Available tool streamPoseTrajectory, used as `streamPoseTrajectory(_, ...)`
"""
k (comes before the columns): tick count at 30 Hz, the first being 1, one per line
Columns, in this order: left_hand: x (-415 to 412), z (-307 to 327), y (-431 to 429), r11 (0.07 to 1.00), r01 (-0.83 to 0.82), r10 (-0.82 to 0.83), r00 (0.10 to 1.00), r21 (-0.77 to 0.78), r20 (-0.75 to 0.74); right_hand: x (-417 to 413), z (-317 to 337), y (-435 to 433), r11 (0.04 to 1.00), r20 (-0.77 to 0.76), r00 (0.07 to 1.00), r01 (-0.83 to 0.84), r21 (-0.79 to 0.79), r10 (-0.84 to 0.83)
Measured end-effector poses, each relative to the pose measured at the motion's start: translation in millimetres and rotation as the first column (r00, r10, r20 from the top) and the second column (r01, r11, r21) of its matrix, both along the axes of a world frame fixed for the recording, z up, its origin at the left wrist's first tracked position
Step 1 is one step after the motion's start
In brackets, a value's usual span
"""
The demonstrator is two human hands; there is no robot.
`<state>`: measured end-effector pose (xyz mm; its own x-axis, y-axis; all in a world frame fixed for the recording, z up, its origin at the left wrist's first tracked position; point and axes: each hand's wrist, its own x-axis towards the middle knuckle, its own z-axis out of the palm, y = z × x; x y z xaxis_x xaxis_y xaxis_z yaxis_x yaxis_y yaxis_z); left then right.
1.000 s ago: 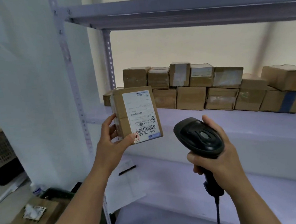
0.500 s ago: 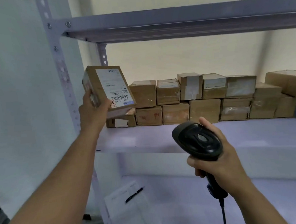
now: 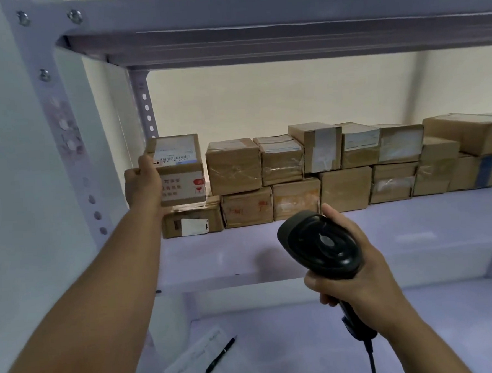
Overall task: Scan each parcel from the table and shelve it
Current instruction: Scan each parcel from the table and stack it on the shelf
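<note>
Left hand (image 3: 142, 187): grip is wrapped round the left side of the parcel (image 3: 180, 173). Parcel is held at the left end of the row of boxes (image 3: 344, 163), label up, on or just above a flat box (image 3: 192, 222) at the bottom of that row; full contact cannot be told. Shelving is judged to be the step in hand. The scan is taken as done, since the scanner is held low and not raised to the label. A sheet of paper (image 3: 192, 362) and a pen (image 3: 220, 355) are seen on the lower shelf (image 3: 421, 334), below the row's left end. Scanner (image 3: 320, 242) is held in front of the row, below its middle, with the handle clenched in the right hand (image 3: 357, 280). Next move, as judged: parcel to be seated flush beside the neighbouring box and the left grip let go. Another parcel is then to be fetched from the bench, which is not in view.
</note>
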<state>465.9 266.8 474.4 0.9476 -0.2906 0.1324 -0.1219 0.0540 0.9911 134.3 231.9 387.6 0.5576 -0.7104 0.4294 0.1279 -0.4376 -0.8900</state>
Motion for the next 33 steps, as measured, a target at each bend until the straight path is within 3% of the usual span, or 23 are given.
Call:
streamPoseTrajectory(4,11,-16,-9,0.984,0.117,-0.117,0.993,0.132,-0.014,10,-1,0,0.999,-0.009,0.999,0.035,0.001,-0.035)
streamPoseTrajectory(9,16,-30,-14,0.970,0.213,-0.218,0.975,0.118,0.029,22,-2,3,0.998,-0.023,0.998,0.055,-0.012,-0.055)
streamPoseTrajectory(23,11,-43,-14,0.976,0.137,-0.165,0.973,0.170,0.164,27,-1,18,0.994,-0.047,0.993,0.107,-0.013,-0.108)
streamPoseTrajectory(33,-39,-55,22,0.991,-0.035,-0.035,0.870,0.133,0.491,2,1,27,0.996,-0.013,0.997,0.080,-0.043,-0.081)
